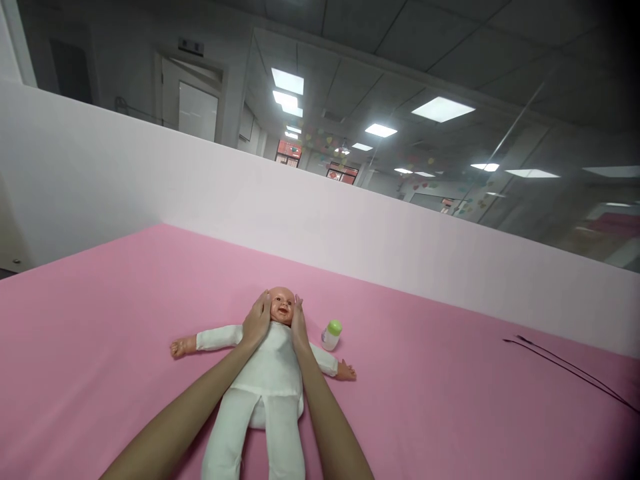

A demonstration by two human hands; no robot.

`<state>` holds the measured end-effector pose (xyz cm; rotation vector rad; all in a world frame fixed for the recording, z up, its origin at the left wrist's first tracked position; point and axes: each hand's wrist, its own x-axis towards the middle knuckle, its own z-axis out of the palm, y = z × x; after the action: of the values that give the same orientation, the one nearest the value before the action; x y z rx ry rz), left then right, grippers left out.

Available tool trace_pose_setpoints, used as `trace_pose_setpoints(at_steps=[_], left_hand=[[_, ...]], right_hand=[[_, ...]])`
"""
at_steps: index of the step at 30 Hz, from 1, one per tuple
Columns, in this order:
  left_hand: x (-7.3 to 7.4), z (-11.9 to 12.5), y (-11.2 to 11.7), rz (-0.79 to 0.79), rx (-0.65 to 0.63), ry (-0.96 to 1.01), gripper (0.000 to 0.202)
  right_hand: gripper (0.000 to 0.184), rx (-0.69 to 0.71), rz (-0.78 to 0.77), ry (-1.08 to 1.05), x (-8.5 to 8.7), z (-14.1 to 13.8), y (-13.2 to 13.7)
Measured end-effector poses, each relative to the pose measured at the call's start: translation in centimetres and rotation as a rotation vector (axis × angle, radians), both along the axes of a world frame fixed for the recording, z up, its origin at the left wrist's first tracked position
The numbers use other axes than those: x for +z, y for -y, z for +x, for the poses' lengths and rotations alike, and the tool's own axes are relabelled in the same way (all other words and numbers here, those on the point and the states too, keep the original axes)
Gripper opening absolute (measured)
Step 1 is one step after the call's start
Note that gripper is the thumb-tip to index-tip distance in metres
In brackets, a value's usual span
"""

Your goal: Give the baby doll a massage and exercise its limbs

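Pink sheet (150, 373) under a cloth baby doll (267, 367) lying on its back
Left hand (257, 321) and right hand (299, 327) cup its smooth plastic head (282, 305) from either side; a green-capped bottle (331, 335) sits beside one arm (323, 359).

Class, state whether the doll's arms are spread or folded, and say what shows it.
Spread: the doll lies with both white sleeves stretched out sideways, its small hands well away from its chest on the pink mat.
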<state>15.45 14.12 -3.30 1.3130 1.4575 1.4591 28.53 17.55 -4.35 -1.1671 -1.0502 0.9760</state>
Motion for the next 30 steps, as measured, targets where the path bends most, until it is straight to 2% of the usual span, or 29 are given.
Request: trace_pose_setpoints(at_steps=[4,7,10,13,22,26,30], left_hand=[[0.3,-0.1,-0.8,-0.032,0.054,-0.02,0.059],[-0.1,-0.2,-1.8,-0.015,0.077,0.094,0.059],[-0.5,-0.4,-2.6,0.012,0.065,0.211,0.052],[-0.7,-0.7,-2.7,0.034,0.079,0.217,0.044],[-0.7,-0.6,-2.3,0.028,0.102,0.17,0.054],[-0.6,-0.6,-2.3,0.047,0.095,0.166,0.043],[-0.5,-0.6,-2.1,0.041,0.107,0.145,0.044]], right_hand=[[0.078,0.05,0.003,-0.019,0.2,0.0,0.3],[0.067,0.065,-0.004,-0.063,0.7,0.2,0.7],[0.055,0.023,0.015,-0.084,0.9,0.4,0.7],[0.046,-0.047,0.026,-0.078,1.0,0.5,0.7],[0.05,0.008,0.058,-0.073,1.2,0.1,1.7],[0.051,-0.025,0.036,-0.086,0.9,0.3,1.2],[0.055,-0.016,0.049,-0.069,0.9,0.3,1.3]])
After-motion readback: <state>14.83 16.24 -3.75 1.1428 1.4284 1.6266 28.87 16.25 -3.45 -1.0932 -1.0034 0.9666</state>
